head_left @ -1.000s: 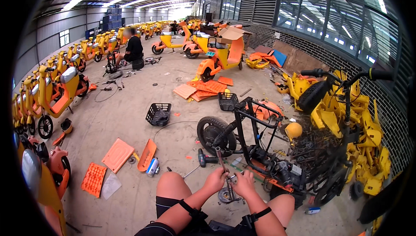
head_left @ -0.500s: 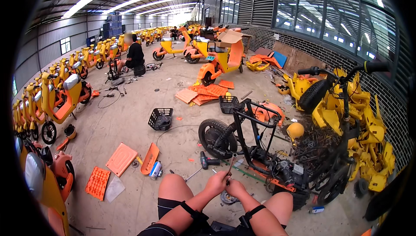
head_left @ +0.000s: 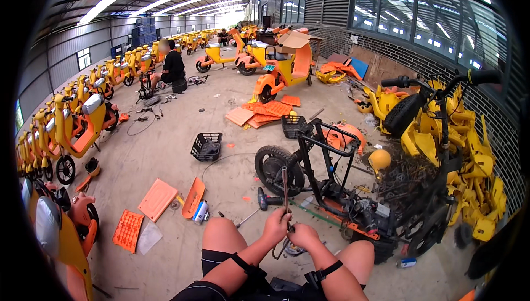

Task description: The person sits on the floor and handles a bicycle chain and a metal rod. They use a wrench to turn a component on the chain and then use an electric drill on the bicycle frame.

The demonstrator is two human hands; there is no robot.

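Observation:
A long metal tool (head_left: pixel 285 184), like a wrench, stands nearly upright between my knees. My left hand (head_left: pixel 276 227) is closed round its lower shaft. Just below and right, my right hand (head_left: pixel 302 236) is closed at a small dark piece at the tool's lower end, mostly hidden by my fingers. A chain-like length (head_left: pixel 276 249) hangs beneath my hands, above a round metal part (head_left: pixel 297 249) on the floor. The stripped black scooter frame (head_left: pixel 331 168) stands ahead to the right, with a drill (head_left: pixel 263 199) beside its rear wheel.
A blue-and-white can (head_left: pixel 201 212), orange panels (head_left: pixel 154 199) and a black crate (head_left: pixel 206 147) lie on the floor. Scooters (head_left: pixel 77 130) line the left; yellow body parts (head_left: pixel 470 179) pile along the right wall. A person in dark clothes (head_left: pixel 173 66) sits farther off.
The metal tool has swung from leaning left to nearly upright. My right hand has shifted slightly down and left, closer under my left hand.

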